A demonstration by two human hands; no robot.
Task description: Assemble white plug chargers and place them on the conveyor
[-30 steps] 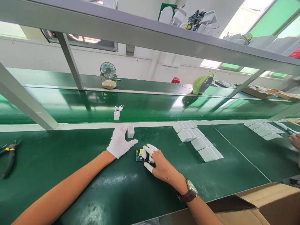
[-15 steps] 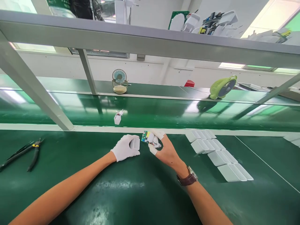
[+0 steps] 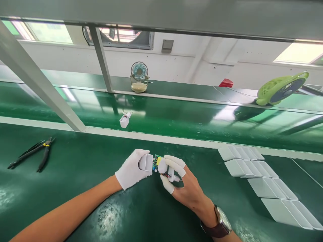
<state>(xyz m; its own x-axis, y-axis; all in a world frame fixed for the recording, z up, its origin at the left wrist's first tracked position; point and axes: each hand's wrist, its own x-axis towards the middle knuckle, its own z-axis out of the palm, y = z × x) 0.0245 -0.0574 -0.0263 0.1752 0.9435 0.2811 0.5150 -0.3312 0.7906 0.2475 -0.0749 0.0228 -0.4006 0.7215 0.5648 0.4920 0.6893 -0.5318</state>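
Gloved in white, my left hand (image 3: 132, 169) is closed around a small white plastic housing (image 3: 146, 162), its opening turned to the right. My right hand (image 3: 183, 181), with white finger cots on the fingertips, pinches a small green circuit board (image 3: 156, 163) that carries a yellow component and a round white part. Wires and a white plug piece hang below the board between the right fingers. The board's left edge is right at the housing's open end; whether it touches or has entered I cannot tell.
Rows of white housings (image 3: 267, 186) lie on the green table to the right. Black-handled pliers (image 3: 35, 153) lie at left. Beyond the ledge, one white housing with wires (image 3: 124, 120) sits on the green belt. A small fan (image 3: 139, 75) and a green fan (image 3: 280, 89) stand behind.
The circuit board has come left to the housing's opening, closing the gap between my hands. The head view has tilted down and shifted, so the upper shelf's items are out of sight.
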